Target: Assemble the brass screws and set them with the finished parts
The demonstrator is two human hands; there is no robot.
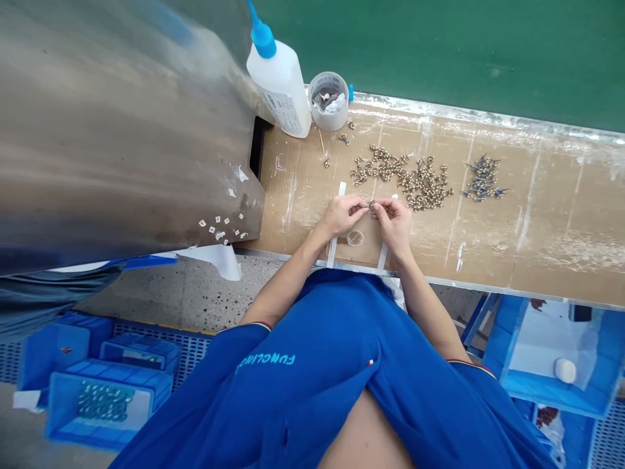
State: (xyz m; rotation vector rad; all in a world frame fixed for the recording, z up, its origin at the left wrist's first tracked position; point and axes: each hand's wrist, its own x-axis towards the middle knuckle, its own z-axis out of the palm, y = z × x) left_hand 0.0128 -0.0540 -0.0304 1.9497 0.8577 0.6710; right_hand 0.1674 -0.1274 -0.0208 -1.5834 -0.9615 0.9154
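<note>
Cardboard-covered workbench (551,215) with white scratches and dried marks, below a green panel (439,52) and beside a curved steel sheet (122,130) with small paper scraps (219,227) stuck near its lower edge. At the far side of the bench, close to this sheet, one white glue bottle with a blue nozzle (280,85) and one clear plastic tub (328,101) with crumpled scraps inside. In the middle, a loose heap of small brass fittings (403,176), and farther to the right, a smaller heap of similar pieces with blue ends (483,177). Just in front of the brass heap, both forearms reaching over the near bench edge. Right hand (393,225) closed in a tight pinch on one small brass fitting (371,203); left hand (342,216) with fingertips at the same spot, but the part too small for telling whether this hand also grips it or only touches it. Fitting held just above the bench, between both hands, a little beyond a small clear round dish (355,238) lying under the wrists. Good handling, in all likelihood: fingertips only, wrists low and steady, and the tiny part kept over the cardboard, so that any dropped piece stays near and easy to find.
</note>
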